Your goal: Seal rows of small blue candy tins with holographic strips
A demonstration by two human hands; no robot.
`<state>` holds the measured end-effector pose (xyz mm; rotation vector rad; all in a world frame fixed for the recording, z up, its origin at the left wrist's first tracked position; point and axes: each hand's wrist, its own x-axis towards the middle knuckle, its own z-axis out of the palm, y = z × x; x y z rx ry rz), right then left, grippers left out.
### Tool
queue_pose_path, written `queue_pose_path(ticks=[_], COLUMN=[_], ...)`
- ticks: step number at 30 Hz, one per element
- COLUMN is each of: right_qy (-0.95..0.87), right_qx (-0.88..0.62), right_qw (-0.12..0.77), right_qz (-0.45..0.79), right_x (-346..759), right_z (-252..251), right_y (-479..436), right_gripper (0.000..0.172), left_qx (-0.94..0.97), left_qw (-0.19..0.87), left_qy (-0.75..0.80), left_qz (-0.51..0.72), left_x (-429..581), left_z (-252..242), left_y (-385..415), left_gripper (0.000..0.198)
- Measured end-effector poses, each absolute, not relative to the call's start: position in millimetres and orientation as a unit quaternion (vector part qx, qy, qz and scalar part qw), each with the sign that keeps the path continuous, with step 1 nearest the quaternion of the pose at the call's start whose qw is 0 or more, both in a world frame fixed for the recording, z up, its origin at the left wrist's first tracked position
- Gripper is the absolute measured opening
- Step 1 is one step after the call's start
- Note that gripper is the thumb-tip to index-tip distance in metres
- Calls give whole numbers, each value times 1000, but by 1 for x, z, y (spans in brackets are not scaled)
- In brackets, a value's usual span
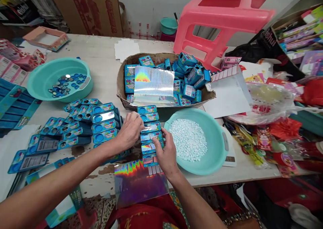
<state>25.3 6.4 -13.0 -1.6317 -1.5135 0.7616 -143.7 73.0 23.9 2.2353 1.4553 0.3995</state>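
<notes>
1. From my head camera, the row of blue tins (148, 117) stands on the bench (99, 49) in front of me, tops up, between a fuller cluster of tins (104, 126) and a turquoise basin (217, 155).
2. My left hand (130, 129) is at the row's left side, its grip bunched narrow – I can't tell whether anything is pinched there, since the fingertips are partly hidden.
3. My right hand (167, 151) has a loosely parted grip, thumb over the tops and fingers by the row's right side.
4. A shiny rainbow sheet (141, 185) lies at the near end of the row.
5. White candies (188, 140) lie in the turquoise basin.
6. Behind the row, a cardboard box (120, 89) holds more tins – a silvery sheet (153, 82) rests over them.
</notes>
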Motion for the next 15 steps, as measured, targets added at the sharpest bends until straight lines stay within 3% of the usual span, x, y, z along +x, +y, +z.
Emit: queue_pose_path(ticks=[2, 7, 15], right_qy=[-608, -649, -643], right_qx=[-630, -613, -610], right_qw=[384, 346, 351], right_qz=[293, 289, 302], right_x=[26, 28, 28], right_z=[-12, -11, -8], right_y=[8, 11, 12], right_gripper=[51, 39, 38], left_qx=[816, 834, 826], left_qw=[216, 180, 157], left_qy=[517, 509, 535], left_qz=[141, 109, 79], left_x=[-145, -146, -139], left_z=[24, 28, 43], left_y=[75, 82, 81], left_gripper=[22, 22, 28])
